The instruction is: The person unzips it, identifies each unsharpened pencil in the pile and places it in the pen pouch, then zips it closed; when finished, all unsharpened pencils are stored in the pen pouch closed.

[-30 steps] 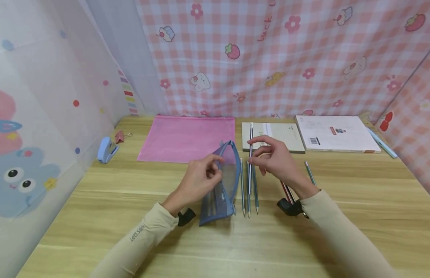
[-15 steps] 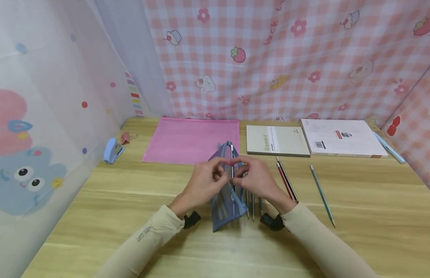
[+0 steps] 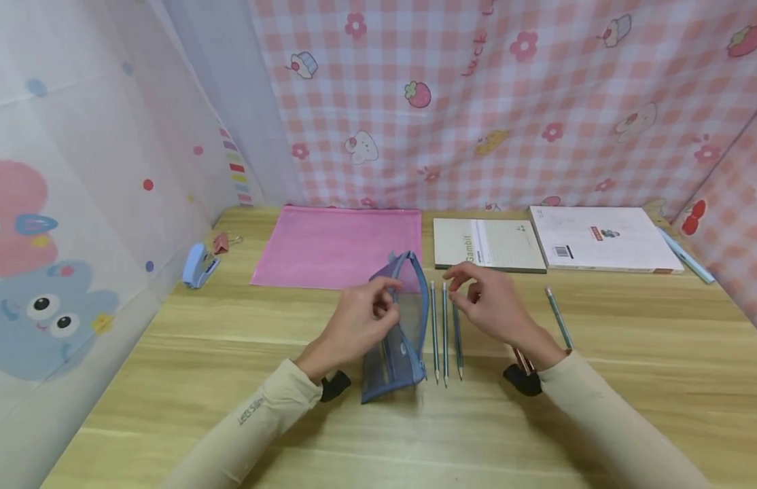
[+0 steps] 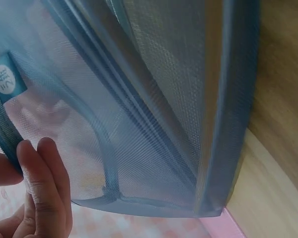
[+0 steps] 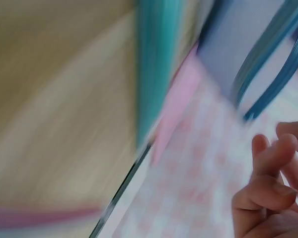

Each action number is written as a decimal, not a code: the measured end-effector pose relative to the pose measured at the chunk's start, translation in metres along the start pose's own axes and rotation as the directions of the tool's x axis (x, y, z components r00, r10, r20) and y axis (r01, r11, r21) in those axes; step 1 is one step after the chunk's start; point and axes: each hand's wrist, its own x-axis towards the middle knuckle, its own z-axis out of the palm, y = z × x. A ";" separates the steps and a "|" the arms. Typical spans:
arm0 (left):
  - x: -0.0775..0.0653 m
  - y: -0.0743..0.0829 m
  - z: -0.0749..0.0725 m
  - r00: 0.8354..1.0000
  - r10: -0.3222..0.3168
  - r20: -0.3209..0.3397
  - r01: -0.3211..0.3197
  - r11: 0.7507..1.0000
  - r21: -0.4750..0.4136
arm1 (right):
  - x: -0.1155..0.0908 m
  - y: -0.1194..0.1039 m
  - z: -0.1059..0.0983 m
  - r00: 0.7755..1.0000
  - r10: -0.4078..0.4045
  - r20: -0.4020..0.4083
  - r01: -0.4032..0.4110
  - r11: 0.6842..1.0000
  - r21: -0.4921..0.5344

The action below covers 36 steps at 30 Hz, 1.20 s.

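My left hand (image 3: 354, 322) pinches the edge of a blue mesh zip pencil case (image 3: 378, 377), which stands upright with its mouth apart and facing right. Through the mesh in the left wrist view, long pencil-like shapes (image 4: 139, 109) lean inside the case. Just right of the case, my right hand (image 3: 491, 302) hovers with loosely bent fingers and nothing between them. Below its fingertips three green-blue pencils lie side by side: a left pencil (image 3: 435, 333), a middle pencil (image 3: 445, 339) and a right pencil (image 3: 458, 343), whose top is partly hidden.
One more green pencil (image 3: 558, 316) and reddish pencils (image 3: 523, 360) lie by the right wrist. Behind are a pink pouch (image 3: 336, 248), a notebook (image 3: 507, 244), a white book (image 3: 605, 238) and a light-blue pen (image 3: 687, 257). At left sit a blue stapler (image 3: 198, 265) and binder clip (image 3: 221, 242).
My right hand carried a dark striped pencil left into the case's mouth and let it go. It has since moved back right above the loose pencils. My left hand keeps holding the case's edge.
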 end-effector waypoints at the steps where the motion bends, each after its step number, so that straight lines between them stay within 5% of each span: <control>1: 0.000 0.000 0.000 1.000 0.003 0.009 -0.003 1.000 -0.001 | -0.002 0.009 -0.006 1.000 0.008 -0.004 -0.008 0.999 -0.044; 7: -0.001 0.000 0.001 1.000 -0.003 0.031 0.003 1.000 0.014 | -0.012 0.052 -0.039 0.984 0.093 0.154 -0.049 0.963 -0.266; 15: -0.001 -0.001 0.002 0.999 -0.005 0.040 0.004 0.999 0.033 | -0.018 0.071 -0.048 0.921 0.198 0.335 -0.079 0.938 -0.338; 26: 0.001 -0.001 0.002 0.999 -0.012 0.045 0.010 0.999 0.039 | -0.016 0.069 -0.044 0.904 0.321 0.282 -0.199 0.901 -0.386; 36: -0.001 0.000 0.001 0.999 -0.012 0.035 0.011 0.999 0.032 | -0.017 0.065 -0.047 0.906 0.316 0.282 -0.258 0.940 -0.222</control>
